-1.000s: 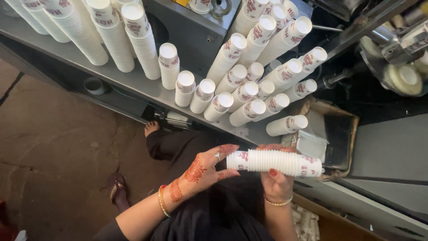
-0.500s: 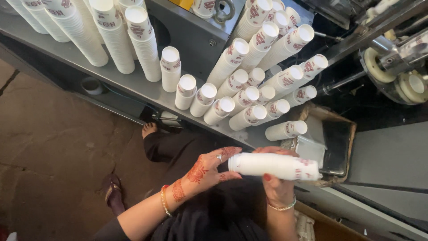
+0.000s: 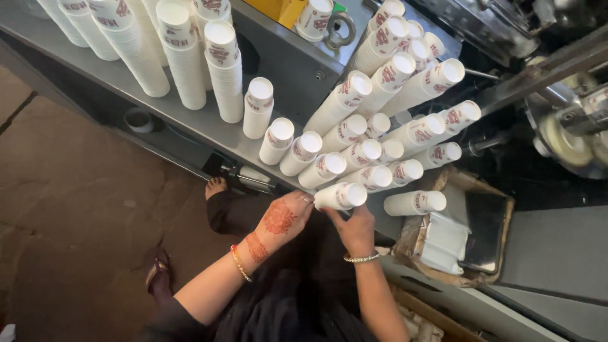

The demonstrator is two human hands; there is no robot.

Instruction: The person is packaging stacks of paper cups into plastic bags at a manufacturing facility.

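Both hands are setting a short stack of white paper cups [image 3: 340,196] on end at the near edge of the grey metal shelf [image 3: 126,79], just at 6 o'clock of the other standing stacks. The left hand [image 3: 283,218], its back patterned in reddish-brown, has its fingers closed around the stack's lower left side; the right hand [image 3: 356,230], with a beaded bracelet at the wrist, grips it from underneath at 5 o'clock, fingers wrapped on the cup wall. The step in hand looks like seating this stack among the rest; the next move probably calls for steadying it upright so it does not lean onto its neighbours before letting go. The tall cup stacks [image 3: 392,88] fan from 12 to 2 o'clock, each cup white with a small red printed mark near the rim. 1 separate stack [image 3: 416,202] stands alone at 3 o'clock. Beyond it, an open brown cardboard box [image 3: 465,234] holds white wrapped packets and a dark flat sheet.
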